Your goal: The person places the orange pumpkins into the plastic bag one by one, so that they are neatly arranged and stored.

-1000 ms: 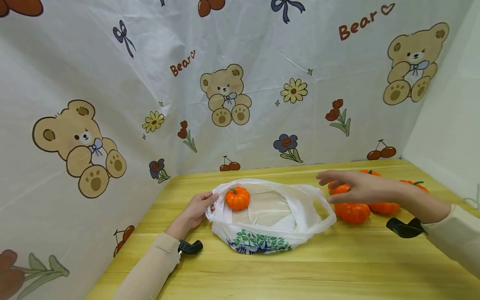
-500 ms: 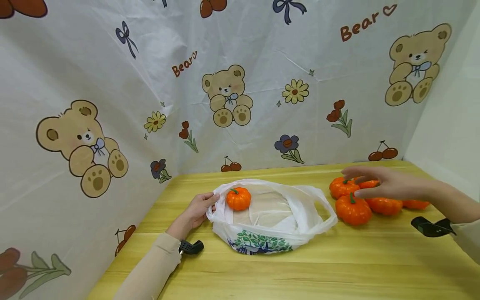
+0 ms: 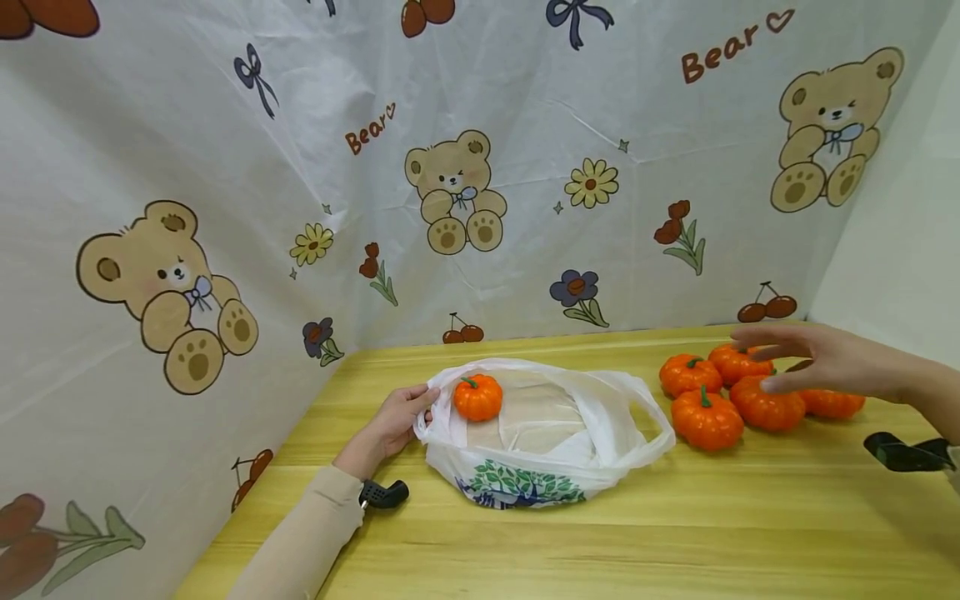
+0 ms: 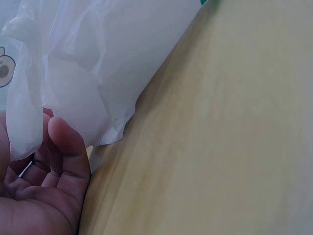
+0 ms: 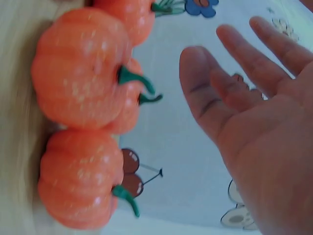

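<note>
A white plastic bag (image 3: 618, 467) with a green tree print lies with its mouth spread wide on the table. Inside at its left sits a small orange pumpkin (image 3: 477, 398) with a green stem. My left hand (image 3: 392, 422) grips the bag's left handle (image 4: 27, 112), fingers curled round it in the left wrist view. Over the pumpkin group at the right hovers my right hand (image 3: 836, 364), fingers spread and holding nothing. Nearest below it is one pumpkin (image 3: 763, 407), with another (image 3: 832, 405) partly hidden beside it. In the right wrist view the palm faces a large pumpkin (image 5: 78, 68), a gap between.
More pumpkins stand in the group: one in front (image 3: 707, 422) near the bag's right handle (image 3: 656, 446), and two behind. The wooden table (image 3: 570, 554) ends at a bear-printed curtain (image 3: 517, 292) at the back and left, and a white wall (image 3: 900, 275) at the right.
My right hand has moved right from beside the bag's right handle to over the pumpkins, uncovering the nearer ones. The left hand and the bag have stayed in place.
</note>
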Demonstrator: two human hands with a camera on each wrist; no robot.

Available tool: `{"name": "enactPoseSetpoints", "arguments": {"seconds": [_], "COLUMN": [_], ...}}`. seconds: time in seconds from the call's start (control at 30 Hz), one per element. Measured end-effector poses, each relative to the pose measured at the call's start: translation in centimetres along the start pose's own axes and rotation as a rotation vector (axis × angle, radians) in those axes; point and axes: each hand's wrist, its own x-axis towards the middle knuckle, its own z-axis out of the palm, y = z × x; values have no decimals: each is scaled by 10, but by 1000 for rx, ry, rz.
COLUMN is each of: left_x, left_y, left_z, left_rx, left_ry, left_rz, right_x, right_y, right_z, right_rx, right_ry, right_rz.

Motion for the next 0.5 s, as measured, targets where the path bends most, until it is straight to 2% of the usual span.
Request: {"name": "enactPoseSetpoints", "arguments": {"seconds": [0.2,0.5], "left_x": [0,1], "left_y": [0,-2], "left_z": [1,0], "left_rx": [-10,-9], "left_ry": [-4,1], "left_rz": [-18,4], "right_x": [-7,-12], "right_y": [19,50], "right_z": [-6,-17], "right_rx": [24,9], "right_ry": [23,94], "right_rz": [42,115]}}
